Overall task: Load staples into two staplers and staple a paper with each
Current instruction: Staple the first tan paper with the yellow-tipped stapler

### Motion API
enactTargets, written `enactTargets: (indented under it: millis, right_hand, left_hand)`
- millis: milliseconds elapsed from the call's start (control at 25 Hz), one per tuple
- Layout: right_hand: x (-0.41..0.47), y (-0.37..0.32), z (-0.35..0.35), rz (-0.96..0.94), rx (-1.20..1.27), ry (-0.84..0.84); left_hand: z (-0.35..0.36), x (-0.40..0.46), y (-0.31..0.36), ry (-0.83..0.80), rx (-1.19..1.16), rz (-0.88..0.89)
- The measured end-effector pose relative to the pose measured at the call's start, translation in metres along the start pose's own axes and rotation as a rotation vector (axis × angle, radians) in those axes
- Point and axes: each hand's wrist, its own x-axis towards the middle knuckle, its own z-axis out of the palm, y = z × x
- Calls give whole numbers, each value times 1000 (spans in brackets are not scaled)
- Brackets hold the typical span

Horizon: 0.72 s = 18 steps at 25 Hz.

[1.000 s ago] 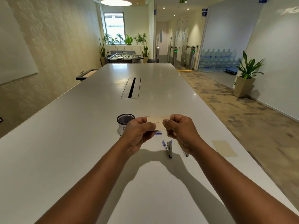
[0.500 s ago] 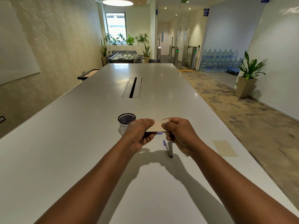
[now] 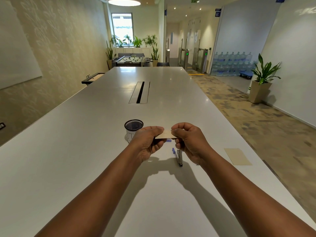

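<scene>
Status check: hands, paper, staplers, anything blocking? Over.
Left hand and right hand both pinch the small tan paper above the table. Blue stapler lies untouched below. Nothing blocking. Over.

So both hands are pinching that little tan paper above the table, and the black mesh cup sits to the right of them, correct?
Not quite. The head view shows the black mesh cup left of the hands, behind the left hand. Both it and the right hand do pinch the tan paper above the table.
</scene>
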Motion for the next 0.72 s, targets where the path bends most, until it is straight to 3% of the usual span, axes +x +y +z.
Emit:
enactTargets:
  millis: [560, 720]
  right_hand:
    - [-2, -2, -2, 2, -69, 1]
    - [-3, -1, -1, 5, -63, -26]
  left_hand:
    - [-4, -3, 3, -81, 84, -10]
    - [-1, -2, -1, -20, 83, 7]
